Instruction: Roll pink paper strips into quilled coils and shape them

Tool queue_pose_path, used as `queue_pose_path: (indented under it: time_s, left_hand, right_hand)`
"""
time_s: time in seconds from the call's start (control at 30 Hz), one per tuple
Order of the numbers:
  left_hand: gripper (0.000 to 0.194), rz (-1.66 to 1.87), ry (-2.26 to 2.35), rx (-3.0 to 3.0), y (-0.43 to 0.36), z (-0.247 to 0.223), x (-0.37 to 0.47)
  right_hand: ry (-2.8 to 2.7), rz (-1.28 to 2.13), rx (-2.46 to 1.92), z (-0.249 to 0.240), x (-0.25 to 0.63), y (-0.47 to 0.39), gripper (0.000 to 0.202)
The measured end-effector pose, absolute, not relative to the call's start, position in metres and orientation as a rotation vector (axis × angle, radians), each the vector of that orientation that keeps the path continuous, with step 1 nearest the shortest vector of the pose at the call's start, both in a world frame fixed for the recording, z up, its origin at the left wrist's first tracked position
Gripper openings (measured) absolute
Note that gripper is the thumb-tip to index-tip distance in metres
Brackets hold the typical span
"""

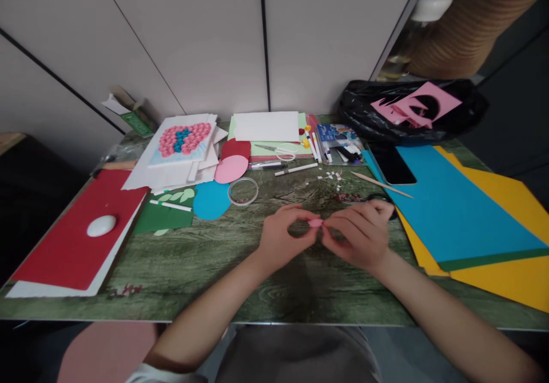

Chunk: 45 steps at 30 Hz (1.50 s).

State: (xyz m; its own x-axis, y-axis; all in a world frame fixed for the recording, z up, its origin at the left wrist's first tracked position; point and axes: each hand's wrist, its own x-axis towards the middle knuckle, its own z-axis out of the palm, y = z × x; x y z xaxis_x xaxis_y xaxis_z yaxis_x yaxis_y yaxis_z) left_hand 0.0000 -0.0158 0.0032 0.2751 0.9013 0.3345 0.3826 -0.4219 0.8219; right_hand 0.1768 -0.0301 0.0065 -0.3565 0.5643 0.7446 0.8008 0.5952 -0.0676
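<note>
Above the middle of the table, a small pink paper piece (315,222) is pinched between the fingertips of both hands. My left hand (285,234) grips its left side with thumb and forefinger. On the other side, my right hand (360,231) is closed with its fingertips at the piece's right end. Black-handled scissors (389,201) lie partly hidden behind my right hand, beside small red scraps (348,198). A tape ring (243,192) lies behind my left hand, near pink (231,169) and blue (211,200) paper circles.
Red paper (72,228) with a white oval object (102,226) lies left. Blue sheets (463,200) and a phone (392,164) are right. Behind are a rosette picture (184,140), white-handled scissors (285,152), markers (316,146) and a black bag (360,108).
</note>
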Motion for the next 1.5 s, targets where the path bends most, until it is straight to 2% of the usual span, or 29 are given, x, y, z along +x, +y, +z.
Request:
queue_pose_path:
  time_s: [1.17,1.3,1.43,1.5]
  left_hand:
    - [0.008,1.071,1.040,1.827,-0.011,0.003,0.001]
    - [0.013,1.019,1.059,1.562,-0.007,0.002,0.000]
    - [0.016,0.842,0.967,1.238,-0.001,-0.003,0.001]
    - [0.016,0.799,0.919,1.126,0.001,-0.007,0.001]
  right_hand:
    - [-2.092,-0.378,-1.100,0.006,0.178,-0.028,0.009]
    - [-2.058,-0.014,-1.213,0.011,0.175,-0.027,0.004]
    - [-1.935,0.632,-1.272,0.009,0.173,-0.022,0.025]
    - [-1.845,0.944,-1.235,0.006,0.173,-0.018,0.026]
